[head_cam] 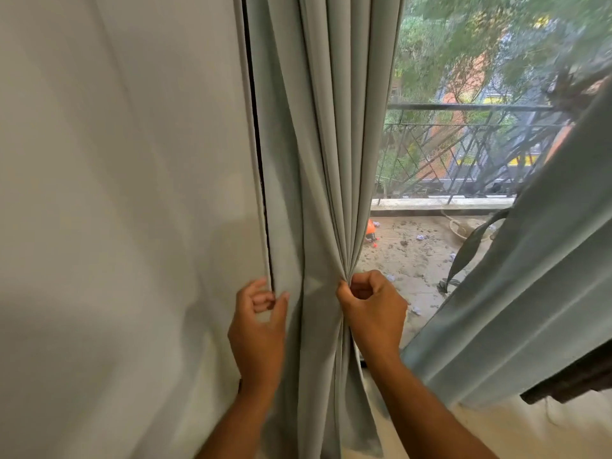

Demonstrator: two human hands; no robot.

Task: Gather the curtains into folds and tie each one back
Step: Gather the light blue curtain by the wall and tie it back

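Note:
A pale grey-green curtain (318, 144) hangs in the middle of the head view, bunched into several vertical folds. My right hand (372, 308) is closed in a fist on the right edge of those folds, pinching them together at waist height. My left hand (260, 321) sits at the curtain's left edge beside the wall, fingers curled but apart, touching the fabric without a firm hold. A second curtain (530, 286) of the same colour slants across the right side, with a dark tie strap (470, 246) hanging in front of it.
A white wall (116, 210) fills the left half. Between the two curtains a screened window shows a littered balcony floor (410, 260) and a metal railing (463, 154). A dark patterned edge (569, 379) sticks out at the lower right.

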